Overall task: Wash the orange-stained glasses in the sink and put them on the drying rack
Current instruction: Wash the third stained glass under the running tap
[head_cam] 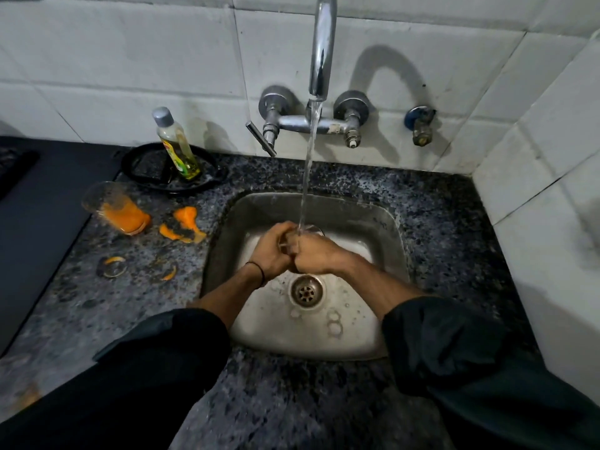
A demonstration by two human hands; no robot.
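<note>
Now over the sink (384, 219), a person's left hand (271, 251) and right hand (316, 254) both curl round a glass (314, 229), gripping it under water running from the tap (321, 47). The glass sits between the two hands, above the basin, with its rim showing at their far side. Left of the sink, a second glass (113, 211), orange-stained, sits on the speckled worktop (438, 206), just beside orange smears (183, 224). Farther back, a soap bottle (175, 144) stands in a black dish (143, 167) by the tiled wall. The drain (306, 291) lies just near of the hands.
</note>
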